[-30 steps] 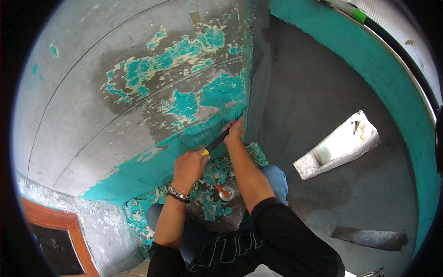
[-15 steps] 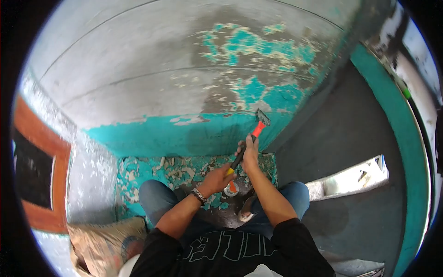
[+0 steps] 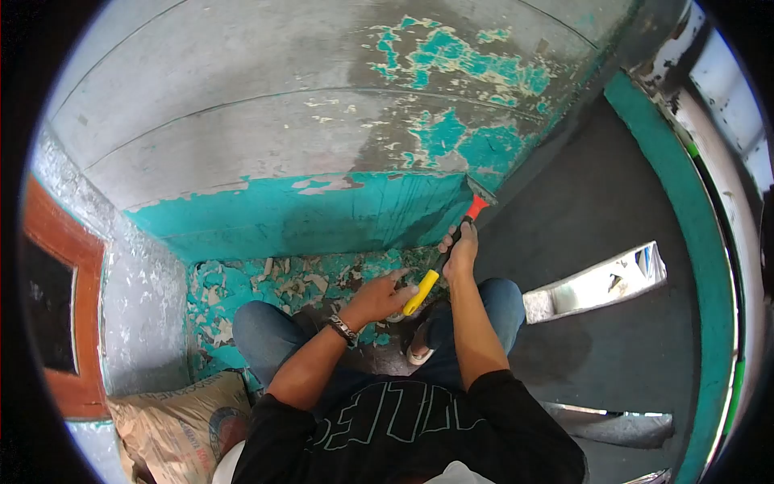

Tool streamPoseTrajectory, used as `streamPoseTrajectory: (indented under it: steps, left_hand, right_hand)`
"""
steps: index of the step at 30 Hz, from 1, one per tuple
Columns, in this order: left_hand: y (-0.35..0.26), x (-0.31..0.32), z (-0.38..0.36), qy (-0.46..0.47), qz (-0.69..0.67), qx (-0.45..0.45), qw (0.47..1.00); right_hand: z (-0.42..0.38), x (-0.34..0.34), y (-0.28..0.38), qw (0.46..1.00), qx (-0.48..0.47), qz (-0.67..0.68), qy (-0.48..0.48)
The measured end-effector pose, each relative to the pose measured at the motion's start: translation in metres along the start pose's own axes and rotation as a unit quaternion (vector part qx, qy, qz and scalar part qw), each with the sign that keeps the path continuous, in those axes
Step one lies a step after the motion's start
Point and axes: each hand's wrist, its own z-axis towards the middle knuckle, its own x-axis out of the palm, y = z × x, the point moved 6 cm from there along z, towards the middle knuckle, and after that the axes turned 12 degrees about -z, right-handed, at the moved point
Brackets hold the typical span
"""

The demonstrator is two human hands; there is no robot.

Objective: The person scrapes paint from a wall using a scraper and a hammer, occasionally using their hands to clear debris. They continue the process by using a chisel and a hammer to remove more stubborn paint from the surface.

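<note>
A long-handled scraper [image 3: 477, 206] with a red neck, black shaft and yellow end rests its blade on the wall, near the right end of the turquoise paint band [image 3: 322, 214]. My right hand [image 3: 461, 248] is wrapped round the black shaft below the red neck. Lower and to the left, my left hand [image 3: 380, 297] is at the yellow handle end, its index finger lifted off and its thumb against the yellow part. Turquoise patches [image 3: 492, 149] and bare grey plaster lie above the blade.
Peeled paint flakes [image 3: 234, 298] cover the floor by the wall. A brown paper sack [image 3: 181, 419] sits at lower left, below a wooden-framed opening [image 3: 87, 323]. On the right are a dark panel with a bright cutout [image 3: 601, 282] and a turquoise edge [image 3: 713, 306].
The scraper blade and my right hand have moved right along the wall. My left hand's fingers have loosened, showing more of the yellow handle end. The camera view has shifted slightly.
</note>
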Motion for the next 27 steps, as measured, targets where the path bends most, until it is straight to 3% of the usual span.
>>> streamPoseTrajectory:
  steps: [1, 3, 7, 9, 13, 16, 18, 22, 24, 25, 27]
  left_hand:
    - [0.01, 0.009, 0.007, 0.007, 0.001, 0.003, 1.0]
    - [0.016, 0.023, 0.016, -0.028, -0.02, 0.122, 0.992]
    - [0.008, 0.046, 0.027, 0.042, -0.087, 0.061, 0.993]
    - [0.006, 0.058, 0.034, 0.072, -0.274, 0.017, 0.959]
    - [-0.003, 0.071, 0.047, 0.079, -0.274, 0.012, 0.958]
    - [0.002, 0.081, 0.054, 0.053, -0.198, 0.038, 0.978]
    - [-0.012, 0.071, 0.049, -0.102, -0.027, 0.224, 0.969]
    - [-0.023, 0.066, 0.035, -0.123, 0.032, 0.231, 0.965]
    - [-0.02, 0.07, 0.042, -0.081, -0.048, 0.254, 0.963]
    - [-0.022, 0.068, 0.04, -0.08, -0.047, 0.255, 0.962]
    - [-0.009, 0.073, 0.043, 0.026, -0.199, 0.091, 0.975]
  right_hand:
    - [0.004, -0.002, 0.002, 1.0, -0.004, 0.001, -0.006]
    - [0.008, -0.005, 0.004, 0.999, 0.003, -0.029, -0.019]
    - [0.008, -0.008, 0.008, 0.999, -0.006, -0.04, -0.027]
    - [0.008, -0.009, 0.013, 0.999, -0.021, -0.04, -0.015]
    - [0.012, -0.011, 0.024, 0.998, -0.03, -0.049, -0.024]
    - [0.02, -0.02, 0.033, 0.995, -0.035, -0.085, -0.039]
    - [0.027, -0.028, 0.037, 0.989, -0.027, -0.133, -0.05]
    - [0.039, -0.039, 0.051, 0.995, -0.036, -0.087, -0.042]
    - [0.044, -0.036, 0.051, 1.0, 0.0, -0.009, 0.012]
    - [0.045, -0.035, 0.05, 1.0, -0.001, -0.008, 0.012]
    - [0.048, -0.031, 0.049, 0.998, -0.027, -0.049, 0.007]
